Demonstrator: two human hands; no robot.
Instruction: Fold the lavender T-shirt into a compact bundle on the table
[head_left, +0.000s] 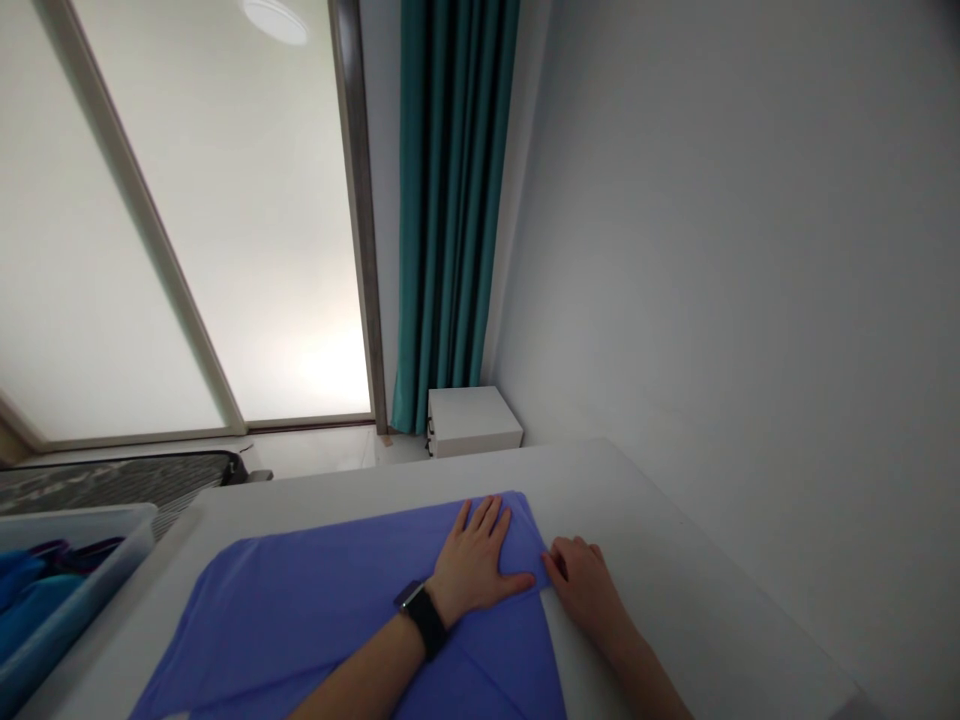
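Observation:
A blue-purple piece of cloth [315, 590], perhaps a folded garment, lies spread on the white table [600, 500]. Flat on its far right part rests my left hand [480, 560], fingers spread and a black watch on the wrist. At the cloth's right edge, my right hand [585, 590] pinches a bit of the fabric between thumb and forefinger, its other fingers curled. Small creases run across the cloth near the left thumb and under the left forearm. The near side of the cloth runs out of view.
On the left stands a translucent plastic bin [112, 590] with blue and dark clothes [45, 590]. Behind it is a dark patterned surface [150, 480]. Beyond the table are a small white cabinet [472, 415], a teal curtain [454, 200] and frosted sliding doors [247, 220]. A wall [712, 250] borders the right.

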